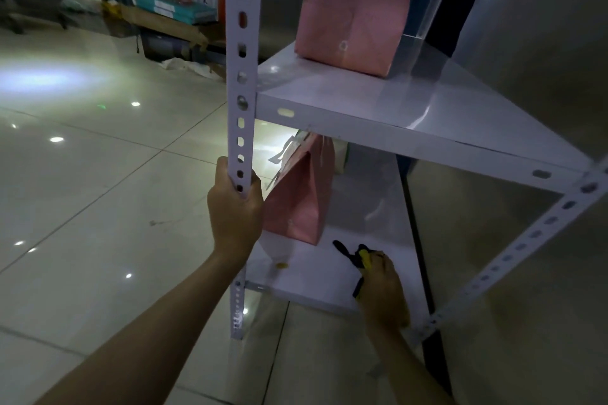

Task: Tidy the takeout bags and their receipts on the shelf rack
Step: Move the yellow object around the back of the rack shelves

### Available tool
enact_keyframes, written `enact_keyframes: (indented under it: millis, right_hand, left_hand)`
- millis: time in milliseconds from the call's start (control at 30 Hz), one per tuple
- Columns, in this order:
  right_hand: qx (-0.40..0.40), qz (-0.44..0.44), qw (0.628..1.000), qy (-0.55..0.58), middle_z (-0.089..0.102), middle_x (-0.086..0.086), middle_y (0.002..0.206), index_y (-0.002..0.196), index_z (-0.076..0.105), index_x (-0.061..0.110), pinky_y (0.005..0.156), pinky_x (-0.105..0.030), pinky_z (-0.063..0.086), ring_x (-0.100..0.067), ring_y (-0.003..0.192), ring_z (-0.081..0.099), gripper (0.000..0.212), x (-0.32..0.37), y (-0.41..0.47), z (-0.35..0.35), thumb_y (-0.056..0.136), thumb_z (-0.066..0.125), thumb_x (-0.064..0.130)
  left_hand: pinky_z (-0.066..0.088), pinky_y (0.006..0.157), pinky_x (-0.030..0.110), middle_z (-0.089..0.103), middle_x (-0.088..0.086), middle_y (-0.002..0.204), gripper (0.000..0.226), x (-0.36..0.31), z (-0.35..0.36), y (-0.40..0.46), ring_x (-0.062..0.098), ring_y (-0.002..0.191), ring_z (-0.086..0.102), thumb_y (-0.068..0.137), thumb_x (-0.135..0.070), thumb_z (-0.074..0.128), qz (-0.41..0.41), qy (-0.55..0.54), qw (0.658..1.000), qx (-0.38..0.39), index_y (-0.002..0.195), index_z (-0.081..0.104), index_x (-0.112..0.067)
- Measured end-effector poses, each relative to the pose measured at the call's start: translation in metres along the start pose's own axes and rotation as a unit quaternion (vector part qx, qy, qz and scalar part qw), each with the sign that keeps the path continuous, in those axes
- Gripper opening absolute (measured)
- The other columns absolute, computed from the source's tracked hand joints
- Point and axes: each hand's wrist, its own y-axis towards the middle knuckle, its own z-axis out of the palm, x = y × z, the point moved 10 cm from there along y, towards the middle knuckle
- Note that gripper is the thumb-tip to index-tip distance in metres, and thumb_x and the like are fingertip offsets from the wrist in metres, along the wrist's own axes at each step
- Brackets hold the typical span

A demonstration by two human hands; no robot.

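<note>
Pink takeout bag (301, 197) stands on the lower shelf (316, 273) beside the left hand (235, 204), whose grip wraps the rack post (241, 76), while the right hand (383, 286) holds what may be a yellow-black clip (357, 260), likely next for fastening a receipt.

Glossy pale floor tiles (98, 174) mirror ceiling lights in a dim room with stacked boxes (177, 8).

Matt pink paper bags (357, 6) are sitting on a smooth painted-metal rack (394, 108); the tiled floor (98, 174) is shining glossily.
</note>
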Motion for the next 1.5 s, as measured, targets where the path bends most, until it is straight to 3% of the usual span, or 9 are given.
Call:
enact_keyframes:
  millis: [133,300,433,633,833,933,1167,1333,1500]
  right_hand:
    - [0.019,0.011,0.998,0.051,0.064,-0.005,0.109,0.116,0.061,0.011,0.084,-0.033,0.054,-0.020,0.095,0.061,0.019,0.027,-0.002,0.033,0.105,0.048,0.019]
    - [-0.020,-0.024,0.996,-0.086,0.065,-0.016,0.088,0.102,0.066,-0.001,0.066,-0.034,0.057,-0.028,0.075,0.064,0.015,0.059,0.000,0.039,0.087,0.066,0.002]
    - [0.062,-0.018,0.988,-0.139,0.061,-0.012,0.110,0.123,0.057,0.005,0.084,-0.033,0.055,-0.025,0.095,0.063,0.051,0.043,0.002,0.048,0.076,0.074,0.012]
    - [0.069,-0.048,0.994,-0.065,0.050,-0.005,0.134,0.138,0.046,0.015,0.102,-0.033,0.049,-0.021,0.117,0.056,0.059,0.020,0.007,0.023,0.084,0.071,0.012]
    - [0.020,0.014,0.999,-0.048,0.060,-0.013,0.109,0.114,0.056,0.006,0.073,-0.040,0.056,-0.032,0.094,0.063,0.055,-0.031,0.014,-0.017,0.065,0.081,0.000]
    - [-0.007,0.042,0.997,-0.068,0.063,-0.017,0.099,0.106,0.061,0.001,0.068,-0.040,0.055,-0.035,0.086,0.064,0.052,-0.037,0.011,-0.027,0.061,0.086,-0.003]
    - [-0.060,-0.050,0.990,-0.120,0.061,-0.005,0.084,0.104,0.059,0.008,0.054,-0.032,0.051,-0.020,0.068,0.059,0.009,-0.027,-0.004,-0.013,0.095,0.058,0.006]
    - [-0.055,-0.120,0.987,-0.091,0.068,0.002,0.096,0.121,0.063,0.015,0.053,-0.030,0.054,-0.015,0.069,0.062,0.026,-0.009,-0.019,-0.016,0.095,0.056,0.014]
    - [-0.027,-0.216,0.975,-0.041,0.068,0.004,0.113,0.128,0.062,0.015,0.075,-0.027,0.058,-0.011,0.090,0.067,0.033,0.018,-0.032,-0.013,0.105,0.040,0.025]
  left_hand:
    - [0.041,0.049,0.027,0.045,-0.011,0.068,0.020,-0.001,-0.001,0.000,0.006,0.054,0.045,0.093,-0.024,0.053,0.009,-0.002,1.000,0.006,0.100,0.049,-0.006]
    - [0.043,0.050,0.027,0.046,-0.010,0.070,0.016,-0.005,0.001,0.002,0.005,0.055,0.045,0.094,-0.024,0.053,0.016,-0.012,1.000,0.024,0.100,0.048,-0.009]
    - [0.042,0.054,0.039,0.045,-0.006,0.068,0.013,-0.005,0.000,0.002,0.010,0.056,0.039,0.095,-0.019,0.053,0.010,-0.010,1.000,0.012,0.096,0.048,-0.007]
    - [0.044,0.055,0.045,0.044,-0.006,0.068,0.012,-0.004,-0.003,0.001,0.011,0.057,0.038,0.095,-0.019,0.052,0.002,0.008,1.000,-0.013,0.098,0.047,-0.008]
    - [0.051,0.059,0.049,0.045,-0.011,0.072,0.011,-0.004,-0.002,-0.002,0.024,0.064,0.046,0.097,-0.018,0.053,0.000,0.020,1.000,-0.016,0.101,0.043,-0.020]
    - [0.051,0.057,0.040,0.044,-0.015,0.073,0.014,-0.006,-0.001,-0.002,0.013,0.061,0.042,0.098,-0.016,0.054,0.008,0.026,0.999,-0.020,0.102,0.042,-0.019]
    - [0.043,0.053,0.018,0.045,-0.014,0.073,0.013,-0.005,-0.002,-0.002,-0.004,0.060,0.048,0.095,-0.022,0.051,0.007,0.019,1.000,-0.015,0.103,0.043,-0.016]
    - [0.051,0.058,0.046,0.044,-0.015,0.072,0.014,-0.003,-0.002,-0.002,0.008,0.060,0.042,0.098,-0.014,0.055,-0.008,0.030,0.999,-0.019,0.102,0.042,-0.019]
    - [0.049,0.058,0.042,0.043,-0.013,0.070,0.013,-0.002,-0.001,-0.001,0.008,0.059,0.040,0.098,-0.014,0.055,-0.006,0.027,1.000,0.003,0.101,0.043,-0.016]
